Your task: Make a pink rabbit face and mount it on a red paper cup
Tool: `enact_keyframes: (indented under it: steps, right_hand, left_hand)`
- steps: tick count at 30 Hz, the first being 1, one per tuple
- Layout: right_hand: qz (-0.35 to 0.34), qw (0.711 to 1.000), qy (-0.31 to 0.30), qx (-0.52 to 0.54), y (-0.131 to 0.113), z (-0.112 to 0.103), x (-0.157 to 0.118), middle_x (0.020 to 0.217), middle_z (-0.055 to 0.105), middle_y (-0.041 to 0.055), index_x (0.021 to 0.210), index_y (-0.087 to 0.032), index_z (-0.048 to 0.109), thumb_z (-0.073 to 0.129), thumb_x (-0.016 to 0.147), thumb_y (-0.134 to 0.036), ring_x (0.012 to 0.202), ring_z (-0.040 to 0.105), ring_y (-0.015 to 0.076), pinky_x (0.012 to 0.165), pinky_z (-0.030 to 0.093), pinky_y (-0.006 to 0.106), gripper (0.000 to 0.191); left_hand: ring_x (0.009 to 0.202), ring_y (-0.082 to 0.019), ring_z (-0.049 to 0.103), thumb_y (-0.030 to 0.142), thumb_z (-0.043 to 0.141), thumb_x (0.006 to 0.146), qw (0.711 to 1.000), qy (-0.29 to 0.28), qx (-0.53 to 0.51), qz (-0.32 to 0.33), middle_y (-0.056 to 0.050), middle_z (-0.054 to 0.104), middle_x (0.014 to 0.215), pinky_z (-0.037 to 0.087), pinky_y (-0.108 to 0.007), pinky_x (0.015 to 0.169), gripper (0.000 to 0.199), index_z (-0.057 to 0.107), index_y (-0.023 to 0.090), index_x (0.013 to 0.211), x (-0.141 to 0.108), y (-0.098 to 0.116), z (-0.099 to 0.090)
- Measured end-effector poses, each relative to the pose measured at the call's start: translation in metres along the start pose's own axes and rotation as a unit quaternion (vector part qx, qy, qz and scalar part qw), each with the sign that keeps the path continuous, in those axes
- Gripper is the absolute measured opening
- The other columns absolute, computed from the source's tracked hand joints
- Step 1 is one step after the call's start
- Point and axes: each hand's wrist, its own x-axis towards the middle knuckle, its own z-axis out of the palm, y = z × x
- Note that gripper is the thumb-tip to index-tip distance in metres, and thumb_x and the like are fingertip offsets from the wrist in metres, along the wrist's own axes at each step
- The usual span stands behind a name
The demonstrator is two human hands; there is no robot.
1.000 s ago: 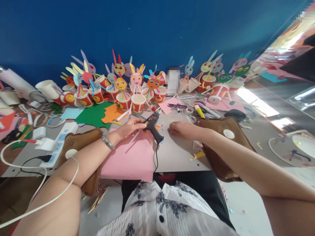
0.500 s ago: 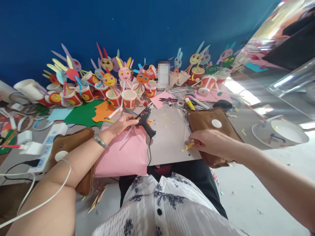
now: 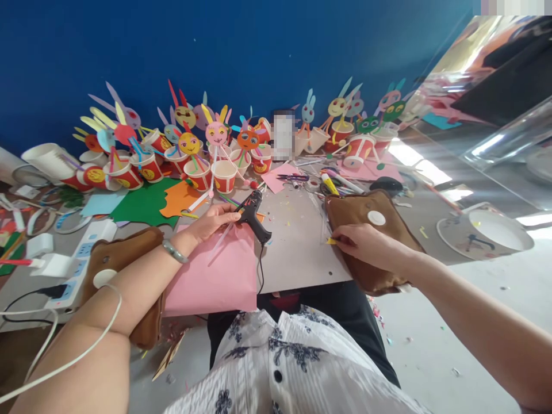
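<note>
My left hand [image 3: 212, 222] is closed around the rear end of a black hot glue gun [image 3: 255, 217], whose nozzle points away from me and whose handle slants toward my lap. From its back sticks a clear glue stick [image 3: 219, 246], over a sheet of pink paper [image 3: 211, 282]. My right hand [image 3: 366, 244] pinches a small yellow paper piece [image 3: 331, 241], mostly covered by the fingers. That hand is over the left edge of a brown hand warmer cushion [image 3: 390, 227] with a white disc.
Red paper cups [image 3: 224, 175] with paper rabbit faces line the blue wall [image 3: 259, 46]. Green paper [image 3: 144, 204] and orange paper [image 3: 176, 198] lie at left, near a white power strip [image 3: 92, 236]. Scissors [image 3: 293, 177] and markers are behind the glue gun. A white tape roll [image 3: 487, 233] is at right.
The yellow paper piece shows less beyond my right fingers, and that hand has shifted slightly away from me. My left hand keeps its grip on the glue gun.
</note>
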Motion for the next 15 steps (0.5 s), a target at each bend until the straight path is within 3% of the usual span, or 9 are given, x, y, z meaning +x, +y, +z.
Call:
enact_keyframes:
  steps: [5, 9, 13, 15]
  right_hand:
    - [0.005, 1.000, 0.005, -0.009, -0.006, 0.008, 0.012, 0.083, 0.070, 0.0136, 0.076, -0.018, 0.062, 0.057, 0.087, -0.014, 0.078, 0.065, 0.0251, 0.069, 0.041, 0.033, 0.013]
    - [0.004, 0.999, 0.019, 0.037, -0.004, 0.005, 0.011, 0.076, 0.066, 0.0100, 0.070, -0.020, 0.053, 0.059, 0.085, -0.013, 0.070, 0.061, 0.0206, 0.065, 0.037, 0.032, 0.017]
    - [0.011, 0.989, 0.013, 0.149, 0.013, 0.002, -0.003, 0.061, 0.061, 0.0024, 0.079, -0.022, 0.053, 0.050, 0.096, -0.036, 0.051, 0.053, 0.0140, 0.055, 0.037, 0.028, 0.023]
    - [0.031, 0.953, 0.025, 0.300, 0.021, 0.002, -0.015, 0.052, 0.053, -0.0013, 0.079, -0.022, 0.053, 0.052, 0.094, -0.052, 0.043, 0.045, 0.0116, 0.048, 0.032, 0.027, 0.033]
  left_hand:
    - [0.063, -0.014, 0.065, 0.039, 0.084, 0.072, 1.000, -0.005, 0.005, -0.002, -0.005, 0.075, 0.079, 0.044, -0.022, 0.055, 0.033, 0.072, 0.015, 0.090, 0.000, 0.000, 0.000]
    - [0.065, -0.014, 0.065, 0.039, 0.084, 0.072, 1.000, 0.003, 0.013, 0.003, -0.005, 0.075, 0.080, 0.045, -0.023, 0.056, 0.032, 0.072, 0.016, 0.091, -0.001, -0.001, -0.002]
    - [0.067, -0.014, 0.066, 0.040, 0.083, 0.073, 1.000, -0.001, 0.021, 0.003, -0.004, 0.075, 0.083, 0.046, -0.023, 0.058, 0.033, 0.072, 0.016, 0.092, 0.000, -0.003, -0.003]
    - [0.068, -0.013, 0.066, 0.041, 0.083, 0.073, 1.000, -0.004, 0.023, 0.003, -0.004, 0.075, 0.084, 0.046, -0.023, 0.060, 0.033, 0.072, 0.016, 0.092, 0.000, -0.003, -0.003]
